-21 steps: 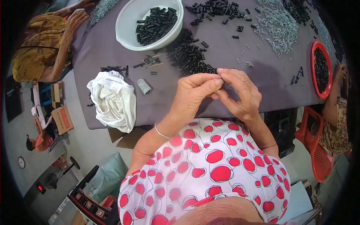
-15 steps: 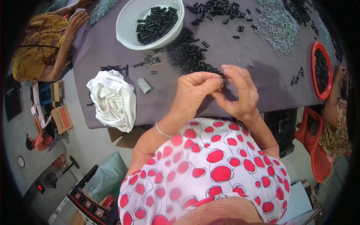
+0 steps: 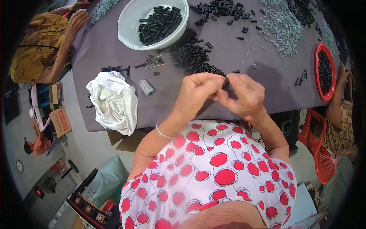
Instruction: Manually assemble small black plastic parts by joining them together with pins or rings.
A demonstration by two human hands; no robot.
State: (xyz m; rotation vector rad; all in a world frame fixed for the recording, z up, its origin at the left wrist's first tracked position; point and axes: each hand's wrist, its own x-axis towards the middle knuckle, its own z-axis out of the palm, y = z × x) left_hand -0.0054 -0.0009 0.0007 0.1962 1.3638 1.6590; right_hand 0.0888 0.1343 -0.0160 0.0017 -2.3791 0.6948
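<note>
Over the near edge of the cloth-covered table, my left hand (image 3: 199,92) and my right hand (image 3: 244,94) meet fingertip to fingertip. Both are pinched closed on a small black plastic part (image 3: 226,83), mostly covered by the fingers. Just beyond them lies a heap of small black plastic parts (image 3: 192,53). Farther off stands a white bowl (image 3: 124,28) partly filled with longer black pieces. A pile of small metal springs (image 3: 284,28) spreads at the far right, and a few loose springs (image 3: 254,66) lie nearer my right hand.
A crumpled white cloth (image 3: 114,101) lies at the table's left edge, beside a small grey roll (image 3: 146,87) and thin sticks (image 3: 154,61). At right are a red basket (image 3: 317,72) of black parts and a red chair (image 3: 318,149). Other people sit at both sides.
My right hand's fingers, raised and spread before, have come down and closed against the left fingertips on the black part. The left hand has barely moved.
</note>
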